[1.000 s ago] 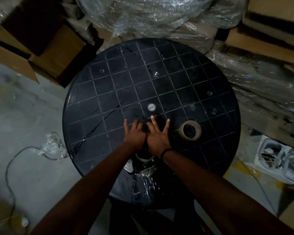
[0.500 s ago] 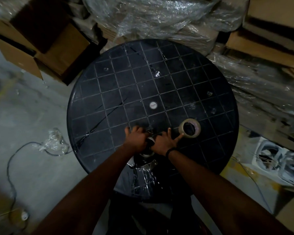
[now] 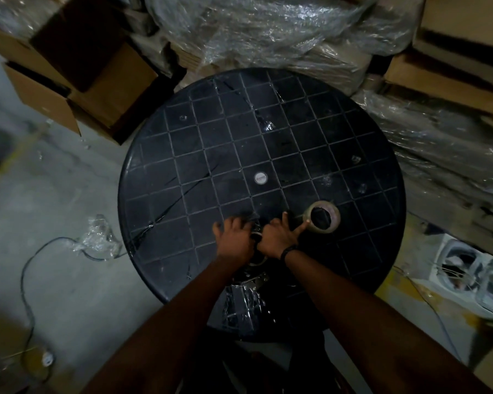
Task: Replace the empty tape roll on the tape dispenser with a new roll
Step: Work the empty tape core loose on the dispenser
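Note:
On the round black grid-patterned table (image 3: 353,137) lies a tape dispenser (image 3: 254,275) with a metal bracket and a handle wrapped in shiny film, pointing toward me. Its front end, with a pale ring that looks like the empty roll (image 3: 257,236), sits between my hands and is mostly hidden. My left hand (image 3: 234,241) and my right hand (image 3: 278,237) are curled on that end from either side. My right index finger stretches out and touches a new brown tape roll (image 3: 322,220) lying flat just to the right.
Cardboard boxes (image 3: 77,75) stand at the back left and more boxes (image 3: 453,66) at the right. Crumpled plastic wrap (image 3: 268,27) piles up behind the table. A cable (image 3: 26,280) and a plastic scrap (image 3: 97,237) lie on the floor at left. White fans (image 3: 475,277) sit at right.
My hands went from lying flat with spread fingers to curling around the dispenser's front end. My right index finger has reached out to the new roll.

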A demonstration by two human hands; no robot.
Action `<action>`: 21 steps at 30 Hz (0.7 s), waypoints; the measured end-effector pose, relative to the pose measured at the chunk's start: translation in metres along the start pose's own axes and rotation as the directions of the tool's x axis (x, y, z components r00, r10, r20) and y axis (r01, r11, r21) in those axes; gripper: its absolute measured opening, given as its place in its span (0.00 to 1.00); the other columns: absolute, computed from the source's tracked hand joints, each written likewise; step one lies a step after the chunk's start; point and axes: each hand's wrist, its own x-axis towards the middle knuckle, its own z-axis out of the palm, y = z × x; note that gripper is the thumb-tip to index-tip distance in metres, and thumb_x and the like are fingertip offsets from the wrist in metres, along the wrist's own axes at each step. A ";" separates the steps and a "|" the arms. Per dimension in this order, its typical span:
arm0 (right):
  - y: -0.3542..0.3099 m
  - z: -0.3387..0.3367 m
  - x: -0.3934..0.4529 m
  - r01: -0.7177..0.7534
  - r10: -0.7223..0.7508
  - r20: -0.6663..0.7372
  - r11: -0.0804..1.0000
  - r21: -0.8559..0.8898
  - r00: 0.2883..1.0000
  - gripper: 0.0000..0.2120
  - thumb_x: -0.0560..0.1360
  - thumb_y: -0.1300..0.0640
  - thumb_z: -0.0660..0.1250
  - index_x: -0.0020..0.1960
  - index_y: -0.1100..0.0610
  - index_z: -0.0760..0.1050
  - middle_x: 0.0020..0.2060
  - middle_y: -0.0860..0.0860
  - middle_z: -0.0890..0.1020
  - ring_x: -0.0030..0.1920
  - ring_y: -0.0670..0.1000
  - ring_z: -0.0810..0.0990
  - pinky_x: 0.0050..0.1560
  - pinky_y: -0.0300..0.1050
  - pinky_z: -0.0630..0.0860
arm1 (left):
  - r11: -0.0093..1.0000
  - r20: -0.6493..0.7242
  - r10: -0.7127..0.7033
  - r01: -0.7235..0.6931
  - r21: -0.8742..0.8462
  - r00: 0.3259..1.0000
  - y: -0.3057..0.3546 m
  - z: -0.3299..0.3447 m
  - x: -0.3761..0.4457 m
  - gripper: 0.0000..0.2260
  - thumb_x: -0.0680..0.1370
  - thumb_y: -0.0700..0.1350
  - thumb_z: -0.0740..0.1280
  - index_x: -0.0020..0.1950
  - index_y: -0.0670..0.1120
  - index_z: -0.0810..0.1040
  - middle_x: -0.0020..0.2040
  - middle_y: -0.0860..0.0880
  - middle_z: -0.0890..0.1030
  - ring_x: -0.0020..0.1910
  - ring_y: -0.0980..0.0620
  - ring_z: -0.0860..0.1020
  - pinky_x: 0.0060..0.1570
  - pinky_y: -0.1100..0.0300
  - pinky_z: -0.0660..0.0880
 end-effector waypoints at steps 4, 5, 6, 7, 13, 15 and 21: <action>-0.001 0.009 -0.004 -0.009 0.008 -0.060 1.000 -0.020 0.998 0.16 0.77 0.52 0.61 0.64 0.48 0.77 0.73 0.55 0.68 0.81 0.60 0.46 0.63 0.86 0.37 | 0.984 0.025 0.142 -0.144 0.108 0.990 0.005 -0.009 0.013 0.17 0.77 0.52 0.67 0.65 0.50 0.79 0.70 0.46 0.73 0.76 0.45 0.61 0.74 0.34 0.48; -0.002 0.010 -0.004 -0.002 -0.001 -0.082 0.999 -0.039 0.997 0.16 0.78 0.53 0.60 0.64 0.48 0.77 0.72 0.55 0.68 0.81 0.60 0.47 0.64 0.86 0.38 | 0.977 0.021 0.155 -0.156 0.142 0.988 0.007 -0.010 0.014 0.17 0.77 0.51 0.68 0.64 0.49 0.80 0.70 0.46 0.73 0.76 0.44 0.61 0.74 0.34 0.47; -0.002 0.012 -0.004 0.003 -0.009 -0.102 0.998 -0.060 0.995 0.17 0.78 0.54 0.60 0.64 0.47 0.77 0.72 0.55 0.68 0.81 0.59 0.48 0.64 0.86 0.38 | 0.971 0.013 0.165 -0.165 0.172 0.986 0.009 -0.011 0.015 0.17 0.77 0.51 0.68 0.64 0.49 0.80 0.70 0.46 0.72 0.76 0.44 0.61 0.74 0.34 0.46; -0.003 0.013 -0.004 0.004 -0.014 -0.123 0.997 -0.081 0.992 0.17 0.78 0.55 0.59 0.64 0.48 0.77 0.71 0.55 0.69 0.80 0.59 0.49 0.65 0.86 0.39 | 0.967 -0.004 0.171 -0.167 0.192 0.985 0.011 -0.011 0.015 0.16 0.78 0.50 0.67 0.65 0.50 0.80 0.70 0.46 0.72 0.76 0.44 0.61 0.74 0.34 0.46; -0.004 0.018 -0.012 0.021 -0.052 -0.259 0.993 -0.120 0.965 0.16 0.80 0.55 0.57 0.64 0.54 0.77 0.68 0.55 0.70 0.78 0.57 0.57 0.71 0.79 0.45 | 0.981 -0.147 0.124 -0.099 0.164 0.981 0.014 -0.004 0.010 0.14 0.80 0.47 0.62 0.64 0.47 0.78 0.65 0.46 0.73 0.71 0.45 0.66 0.74 0.38 0.50; -0.001 0.016 -0.014 0.029 -0.066 -0.268 0.990 -0.139 0.961 0.17 0.80 0.53 0.57 0.63 0.54 0.78 0.68 0.55 0.70 0.78 0.58 0.57 0.71 0.79 0.44 | 0.990 -0.168 0.090 -0.070 0.123 0.982 0.014 -0.003 0.008 0.14 0.80 0.47 0.63 0.64 0.47 0.78 0.65 0.46 0.72 0.71 0.45 0.66 0.74 0.38 0.52; 0.013 0.018 -0.008 0.081 -0.098 -0.229 0.993 -0.080 0.968 0.23 0.76 0.38 0.57 0.59 0.50 0.81 0.68 0.54 0.72 0.79 0.58 0.57 0.64 0.83 0.33 | 0.994 -0.154 -0.098 0.091 -0.052 0.983 -0.001 0.004 -0.005 0.22 0.73 0.52 0.70 0.65 0.47 0.73 0.66 0.45 0.72 0.70 0.43 0.66 0.71 0.38 0.56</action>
